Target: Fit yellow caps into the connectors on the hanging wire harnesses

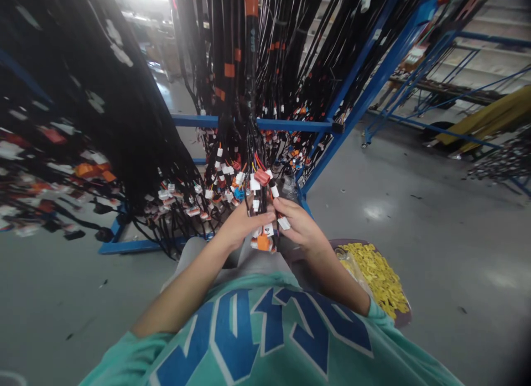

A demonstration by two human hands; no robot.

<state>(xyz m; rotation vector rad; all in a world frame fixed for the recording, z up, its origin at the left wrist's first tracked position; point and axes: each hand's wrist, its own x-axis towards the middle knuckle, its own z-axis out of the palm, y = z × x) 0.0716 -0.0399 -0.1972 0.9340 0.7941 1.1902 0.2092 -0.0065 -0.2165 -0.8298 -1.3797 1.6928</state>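
Note:
In front of my lap hangs a black wiring harness (251,107), its lower end fanning out into several connectors. My left hand (244,223) is closed around the bundle, thumb laid across it. Just below the thumb dangles an orange connector (263,242); a red connector (262,177) sits above both hands. From the right, my right hand (299,223) has its fingers closed on a branch of the same harness, with a white connector (284,223) by the fingers. What exactly lies under the fingertips is partly hidden.
Many more harnesses (136,126) hang from a blue metal rack (298,126) ahead and to the left. By my right side stands a tub (404,317) of small yellow parts (375,272). Another blue rack (415,93) with a yellow cloth (489,118) is at the far right.

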